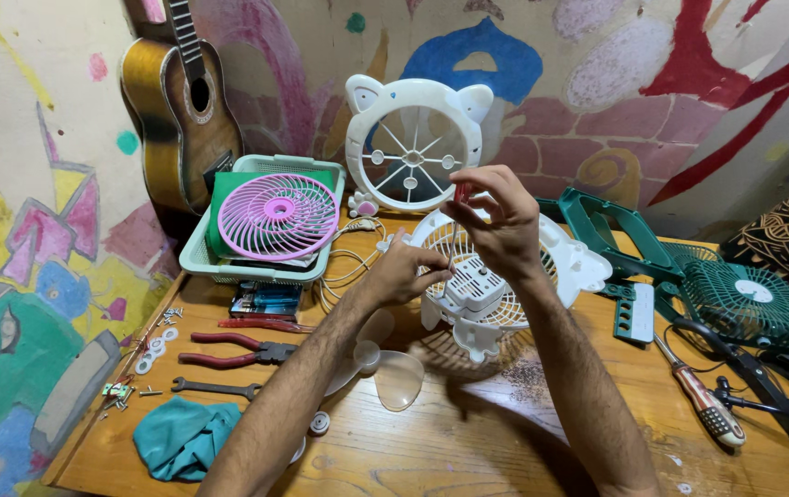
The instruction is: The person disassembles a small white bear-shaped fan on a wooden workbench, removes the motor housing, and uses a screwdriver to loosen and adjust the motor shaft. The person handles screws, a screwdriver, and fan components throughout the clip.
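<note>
A white fan body (491, 294) with a round grille and a square motor housing is tilted up off the wooden table (468, 433). My left hand (405, 269) grips its left rim and steadies it. Above the housing, my right hand (495, 213) pinches a small red-handled screwdriver (460, 195), its thin shaft pointing down at the motor housing. A clear fan blade (383, 366) lies on the table just under my left forearm.
A white cat-eared fan frame (414, 129) leans on the wall. A green basket (256, 262) holds a pink grille (276, 216). Red pliers (240, 350), a wrench (215, 388), washers, a teal cloth (183, 437), a green fan (744, 304), a screwdriver (702, 400) and a guitar (183, 101) lie around.
</note>
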